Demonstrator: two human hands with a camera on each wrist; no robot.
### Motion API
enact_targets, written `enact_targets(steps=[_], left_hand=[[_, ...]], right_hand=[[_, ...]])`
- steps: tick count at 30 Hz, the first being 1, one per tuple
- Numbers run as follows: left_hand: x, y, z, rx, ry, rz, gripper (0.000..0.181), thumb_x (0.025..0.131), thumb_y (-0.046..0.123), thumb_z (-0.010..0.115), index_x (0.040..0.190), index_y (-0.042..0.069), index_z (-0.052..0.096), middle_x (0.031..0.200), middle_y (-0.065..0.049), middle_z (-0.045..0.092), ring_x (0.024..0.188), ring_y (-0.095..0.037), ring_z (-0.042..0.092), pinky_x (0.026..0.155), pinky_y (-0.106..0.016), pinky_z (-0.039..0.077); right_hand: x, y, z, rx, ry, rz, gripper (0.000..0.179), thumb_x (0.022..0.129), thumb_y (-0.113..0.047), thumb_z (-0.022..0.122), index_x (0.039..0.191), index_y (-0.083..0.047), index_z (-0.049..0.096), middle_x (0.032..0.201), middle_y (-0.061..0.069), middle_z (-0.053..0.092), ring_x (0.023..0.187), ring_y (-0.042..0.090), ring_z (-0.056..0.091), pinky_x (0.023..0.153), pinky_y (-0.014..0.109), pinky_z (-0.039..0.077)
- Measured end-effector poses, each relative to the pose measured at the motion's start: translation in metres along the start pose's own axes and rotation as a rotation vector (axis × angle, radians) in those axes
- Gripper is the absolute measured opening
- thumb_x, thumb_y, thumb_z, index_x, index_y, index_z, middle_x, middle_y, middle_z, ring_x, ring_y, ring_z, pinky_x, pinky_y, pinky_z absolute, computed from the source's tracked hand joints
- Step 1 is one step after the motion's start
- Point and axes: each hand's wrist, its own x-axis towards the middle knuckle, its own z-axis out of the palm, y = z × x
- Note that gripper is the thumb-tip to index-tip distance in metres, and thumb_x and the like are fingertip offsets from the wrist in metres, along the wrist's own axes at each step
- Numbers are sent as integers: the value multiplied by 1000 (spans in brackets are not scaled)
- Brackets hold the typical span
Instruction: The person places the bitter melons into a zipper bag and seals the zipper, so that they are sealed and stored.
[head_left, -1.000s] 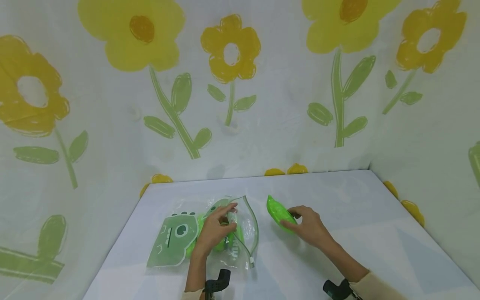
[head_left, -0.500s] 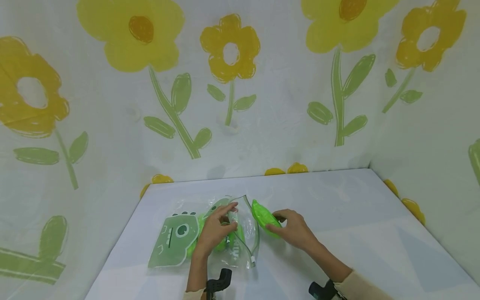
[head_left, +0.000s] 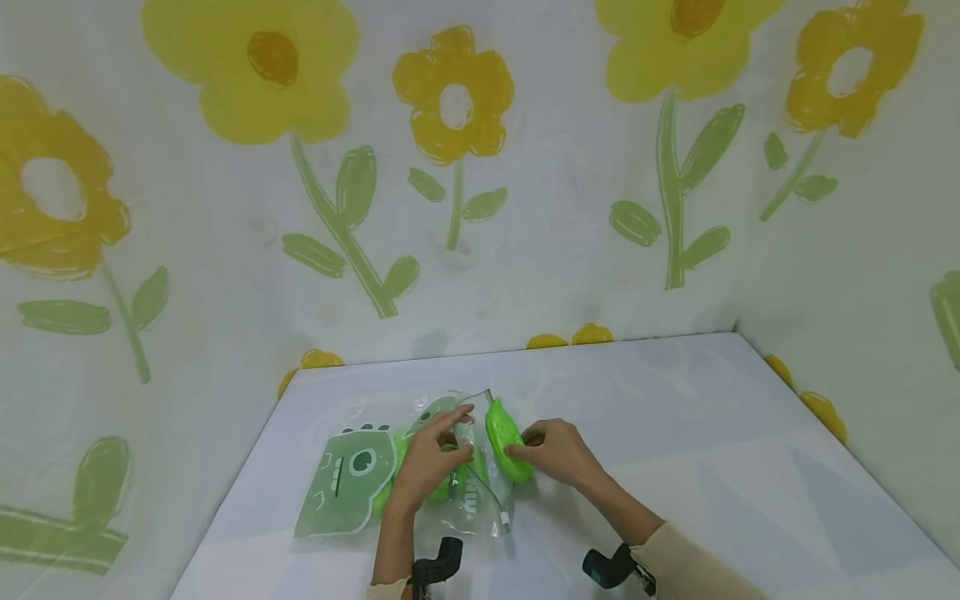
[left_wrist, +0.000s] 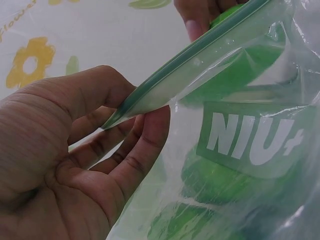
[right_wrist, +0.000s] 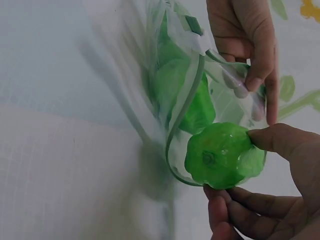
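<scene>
A clear zip bag [head_left: 341, 492] with a green dinosaur print lies on the table, its mouth spread towards the right. My left hand [head_left: 427, 462] pinches the green zip edge [left_wrist: 195, 55] between thumb and fingers. At the mouth, my right hand [head_left: 558, 452] grips a shiny bright green ridged toy vegetable [head_left: 501, 433], long with a pointed tip. In the right wrist view its rounded end [right_wrist: 217, 155] faces the camera, within the zip loop's outline. More green toy vegetables [right_wrist: 197, 100] show inside the bag. A white slider [right_wrist: 200, 44] sits on the zip.
The white table [head_left: 660, 417] extends to the right of the bag. Behind it and at both sides hangs a white cloth [head_left: 540, 250] printed with yellow flowers. Black wrist cameras [head_left: 437, 562] sit on both wrists.
My right hand has carried the green toy vegetable leftward from beside the bag to its mouth, turning it more upright in the head view. The left hand stays on the zip edge.
</scene>
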Motion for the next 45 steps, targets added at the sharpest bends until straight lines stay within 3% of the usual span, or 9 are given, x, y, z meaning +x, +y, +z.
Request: enact_targets(steps=[7,11,14,20,27,36,45], left_hand=[[-1,0,-3,4,12,-5,58,88,2,71,142,19,58,127,-6,60,86,-21,62,70,-28,53],[-5,18,-1,-15,13,-3,58,87,-2,69,142,13,58,126,-13,59,85,-24,61,68,-27,52],[-6,20,1,-13,15,-7,58,88,-5,67,142,10,57,126,-16,59,86,-26,60,67,-27,52],[0,1,2,-6,24,-7,59,86,1,71,141,19,59,126,-6,60,90,-22,59,66,-27,51],[1,-2,4,12,21,2,59,87,-1,70,142,16,58,127,-9,59,93,-24,58,64,-26,49],[-1,2,0,28,1,11,57,88,5,71,141,22,59,130,-7,59,95,-23,59,67,-28,51],[-3,1,0,40,-17,18,56,90,8,72,142,23,58,131,-9,58,89,-22,61,65,-26,51]], right_hand=[[7,-3,15,-14,-46,17,45,81,-43,81,99,-1,76,91,4,71,81,19,65,65,36,54],[7,-3,20,-16,-47,28,46,81,-42,81,98,1,77,93,8,72,82,21,66,66,38,55],[7,-2,25,-13,-45,30,46,82,-41,81,98,2,77,94,9,72,81,22,66,65,38,56],[7,-1,34,9,-48,35,46,83,-41,80,97,2,77,93,9,72,78,19,65,63,36,55],[7,-3,39,40,-47,17,43,83,-41,80,95,1,77,90,8,72,74,16,63,60,32,53],[7,-9,48,77,-31,-22,34,84,-32,80,92,1,78,85,6,72,71,14,63,59,31,53],[6,-5,38,76,-117,-93,42,92,-38,72,108,1,76,104,12,73,94,27,69,75,43,57]])
